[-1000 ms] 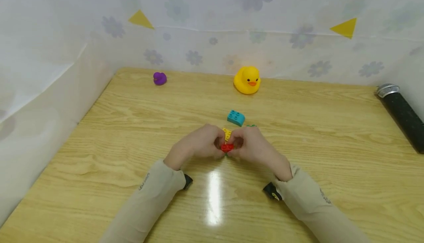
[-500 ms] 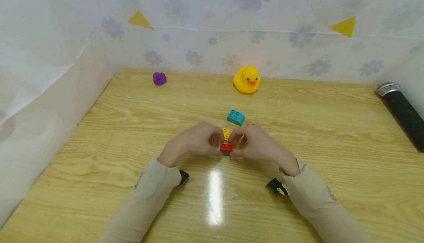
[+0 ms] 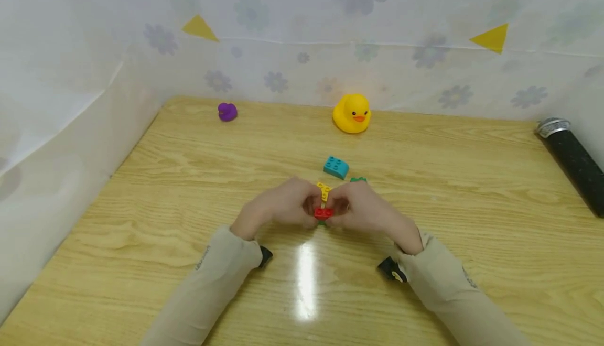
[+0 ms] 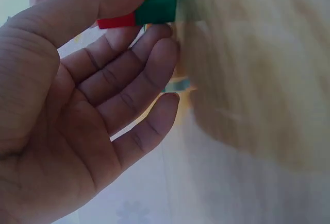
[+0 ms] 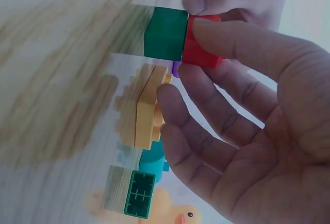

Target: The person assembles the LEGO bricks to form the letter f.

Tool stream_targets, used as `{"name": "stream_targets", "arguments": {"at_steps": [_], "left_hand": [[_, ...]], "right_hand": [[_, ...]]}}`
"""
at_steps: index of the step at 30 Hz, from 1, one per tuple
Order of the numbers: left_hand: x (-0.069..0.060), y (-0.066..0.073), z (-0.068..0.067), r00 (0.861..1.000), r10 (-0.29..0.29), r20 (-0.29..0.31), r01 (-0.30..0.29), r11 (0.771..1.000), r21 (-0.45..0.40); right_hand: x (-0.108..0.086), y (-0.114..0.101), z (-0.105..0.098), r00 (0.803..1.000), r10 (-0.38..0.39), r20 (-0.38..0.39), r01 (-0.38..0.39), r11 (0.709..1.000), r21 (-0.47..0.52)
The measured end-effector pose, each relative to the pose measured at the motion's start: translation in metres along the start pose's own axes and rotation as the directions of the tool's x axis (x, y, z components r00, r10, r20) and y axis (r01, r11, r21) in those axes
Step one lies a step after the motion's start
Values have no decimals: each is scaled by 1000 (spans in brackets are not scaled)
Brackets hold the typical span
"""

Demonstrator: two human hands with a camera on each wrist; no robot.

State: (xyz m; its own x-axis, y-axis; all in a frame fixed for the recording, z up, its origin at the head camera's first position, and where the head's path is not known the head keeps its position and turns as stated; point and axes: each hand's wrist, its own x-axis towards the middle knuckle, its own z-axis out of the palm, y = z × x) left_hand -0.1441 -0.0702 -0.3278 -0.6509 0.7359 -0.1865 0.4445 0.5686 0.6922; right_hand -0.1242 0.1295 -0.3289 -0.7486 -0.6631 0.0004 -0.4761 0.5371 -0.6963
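Observation:
A red brick [image 3: 323, 213] sits on top of a green brick [image 3: 322, 223] at mid-table, and both hands meet at this pair. My left hand [image 3: 287, 202] pinches the stack from the left; in the left wrist view its thumb lies across the red brick and onto the green one [image 4: 160, 0]. From the other side my right hand [image 3: 363, 207] pinches the red brick, its thumb on the red face [image 5: 203, 44] in the right wrist view. Just beyond the fingers lies a yellow studded piece [image 3: 324, 191], partly hidden by the hands.
A teal brick [image 3: 336, 167] with a curved end and another green brick [image 3: 358, 180] lie beyond the hands. Farther back stand a yellow duck [image 3: 352, 115] and a small purple duck [image 3: 227, 111]. A black microphone [image 3: 573, 165] lies at the right edge.
Half a second ago the hands were slightly farther apart around the red brick; they have drawn back together on it. The other things have not moved.

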Motion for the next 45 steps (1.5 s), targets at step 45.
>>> {"name": "stream_targets", "arguments": {"at_steps": [45], "left_hand": [[-2, -1, -1, 996, -80, 36, 79, 996, 39]], "right_hand": [[-1, 19, -13, 970, 167, -177, -171, 985, -8]]}}
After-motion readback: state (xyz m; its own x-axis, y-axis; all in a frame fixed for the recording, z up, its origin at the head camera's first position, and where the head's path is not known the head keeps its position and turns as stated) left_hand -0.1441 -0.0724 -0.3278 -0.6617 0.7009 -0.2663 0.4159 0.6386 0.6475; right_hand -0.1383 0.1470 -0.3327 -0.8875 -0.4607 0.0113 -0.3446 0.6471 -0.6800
